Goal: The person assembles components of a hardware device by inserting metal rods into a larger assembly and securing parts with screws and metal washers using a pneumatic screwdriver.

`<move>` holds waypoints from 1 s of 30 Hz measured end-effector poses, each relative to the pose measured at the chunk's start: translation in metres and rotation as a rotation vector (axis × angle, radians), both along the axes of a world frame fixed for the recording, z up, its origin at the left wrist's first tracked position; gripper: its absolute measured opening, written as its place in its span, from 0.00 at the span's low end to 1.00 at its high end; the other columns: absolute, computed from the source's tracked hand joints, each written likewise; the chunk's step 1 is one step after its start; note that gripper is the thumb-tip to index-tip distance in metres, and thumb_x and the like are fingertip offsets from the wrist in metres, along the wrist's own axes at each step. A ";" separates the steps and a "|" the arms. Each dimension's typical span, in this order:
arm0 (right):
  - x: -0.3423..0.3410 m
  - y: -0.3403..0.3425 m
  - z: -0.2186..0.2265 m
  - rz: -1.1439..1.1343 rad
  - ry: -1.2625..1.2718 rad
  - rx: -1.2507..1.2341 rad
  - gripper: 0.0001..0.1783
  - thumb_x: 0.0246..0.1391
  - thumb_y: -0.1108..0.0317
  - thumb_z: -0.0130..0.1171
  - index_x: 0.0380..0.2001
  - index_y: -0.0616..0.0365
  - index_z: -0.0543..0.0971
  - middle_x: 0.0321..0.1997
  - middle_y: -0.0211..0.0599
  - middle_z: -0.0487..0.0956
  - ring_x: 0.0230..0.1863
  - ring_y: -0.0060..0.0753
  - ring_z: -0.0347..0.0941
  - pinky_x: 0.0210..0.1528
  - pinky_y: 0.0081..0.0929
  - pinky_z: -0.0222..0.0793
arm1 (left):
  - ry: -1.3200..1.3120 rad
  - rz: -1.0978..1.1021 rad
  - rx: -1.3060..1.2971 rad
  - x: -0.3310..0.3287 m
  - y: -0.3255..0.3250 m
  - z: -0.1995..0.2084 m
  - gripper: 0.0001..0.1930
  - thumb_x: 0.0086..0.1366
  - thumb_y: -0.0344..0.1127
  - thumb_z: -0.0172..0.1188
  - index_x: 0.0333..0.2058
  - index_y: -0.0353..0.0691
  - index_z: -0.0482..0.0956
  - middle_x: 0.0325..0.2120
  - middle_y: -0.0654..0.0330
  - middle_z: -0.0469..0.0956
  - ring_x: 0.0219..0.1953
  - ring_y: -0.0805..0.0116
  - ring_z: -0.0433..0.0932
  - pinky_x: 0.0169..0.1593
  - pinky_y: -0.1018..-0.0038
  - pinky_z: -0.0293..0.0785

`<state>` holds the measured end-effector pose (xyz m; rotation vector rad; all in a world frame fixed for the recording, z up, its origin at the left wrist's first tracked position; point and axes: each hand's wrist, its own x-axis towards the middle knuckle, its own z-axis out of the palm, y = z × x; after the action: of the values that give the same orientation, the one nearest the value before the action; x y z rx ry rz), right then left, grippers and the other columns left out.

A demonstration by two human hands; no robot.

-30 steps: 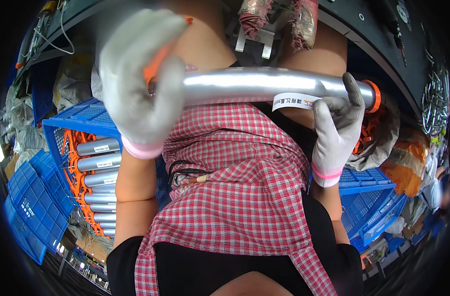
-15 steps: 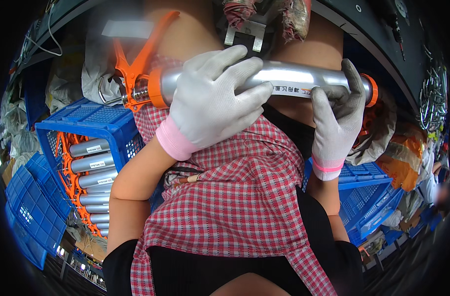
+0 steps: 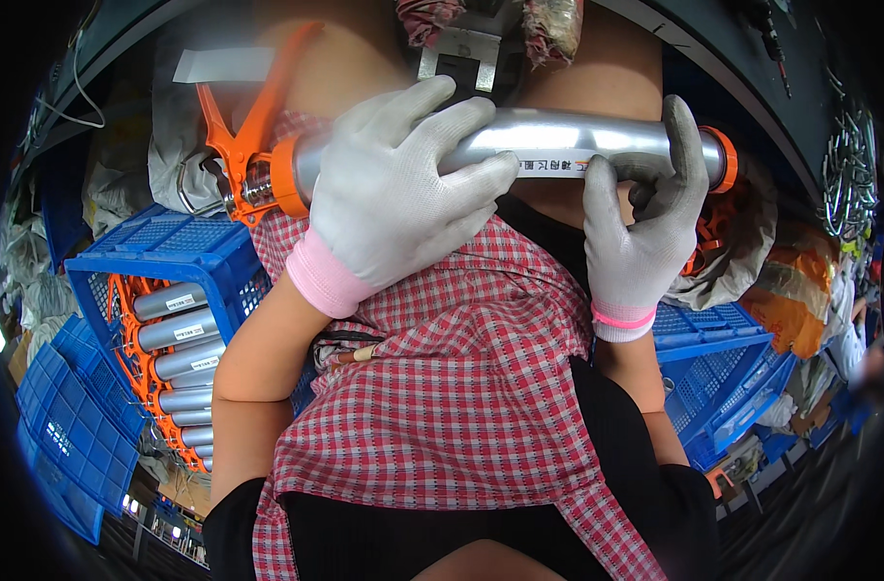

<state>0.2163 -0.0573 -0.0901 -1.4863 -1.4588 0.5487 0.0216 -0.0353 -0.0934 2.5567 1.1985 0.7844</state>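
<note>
A caulking gun with a silver tube (image 3: 558, 133) and an orange trigger handle (image 3: 243, 145) lies across my lap, its handle end at the left. White-gloved, my left hand (image 3: 403, 179) is closed over the tube near the handle, fingers laid across the top. At the tube's right part, my right hand (image 3: 650, 213) grips with thumb and fingers. Its thumb presses by the end of a white label (image 3: 550, 167) on the tube. An orange cap (image 3: 721, 160) closes the far right end. My right hand's lower fingers are partly hidden.
A blue crate (image 3: 161, 247) at left holds several similar caulking guns (image 3: 179, 334). Another blue crate (image 3: 703, 334) stands at right beside a whitish sack (image 3: 742, 252). Ahead are a metal bracket (image 3: 461, 48) and a dark table edge (image 3: 699, 48). Metal hooks (image 3: 846, 194) hang at far right.
The gun and both hands have shifted slightly left and up in view. My right thumb sits a little further left, near the label's end. Both hands still hold the tube.
</note>
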 end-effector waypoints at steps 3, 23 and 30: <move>0.012 0.006 0.014 0.051 -0.688 0.009 0.30 0.41 0.72 0.65 0.52 0.52 0.73 0.42 0.36 0.77 0.31 0.30 0.69 0.36 0.28 0.65 | 0.001 -0.009 0.007 0.001 0.003 0.000 0.16 0.39 0.35 0.66 0.32 0.51 0.80 0.42 0.58 0.75 0.47 0.53 0.73 0.43 0.62 0.72; -0.051 0.058 0.058 1.089 -0.667 0.064 0.40 0.26 0.76 0.66 0.52 0.63 0.69 0.44 0.50 0.76 0.46 0.50 0.74 0.50 0.36 0.67 | -0.353 0.570 -0.590 -0.016 -0.114 0.000 0.43 0.59 0.63 0.48 0.51 0.19 0.61 0.38 0.38 0.71 0.45 0.47 0.73 0.50 0.62 0.69; -0.224 -0.018 0.064 1.737 -0.352 0.405 0.40 0.35 0.72 0.66 0.57 0.59 0.65 0.56 0.54 0.66 0.51 0.56 0.67 0.52 0.42 0.65 | -1.676 1.156 0.284 -0.177 -0.157 -0.007 0.20 0.61 0.41 0.59 0.46 0.38 0.64 0.34 0.60 0.73 0.30 0.71 0.76 0.33 0.73 0.76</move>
<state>-0.0081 -0.0749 -0.0262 0.3616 -2.7083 0.8602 -0.1552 -0.1920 -0.1002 0.2329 1.5386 2.4784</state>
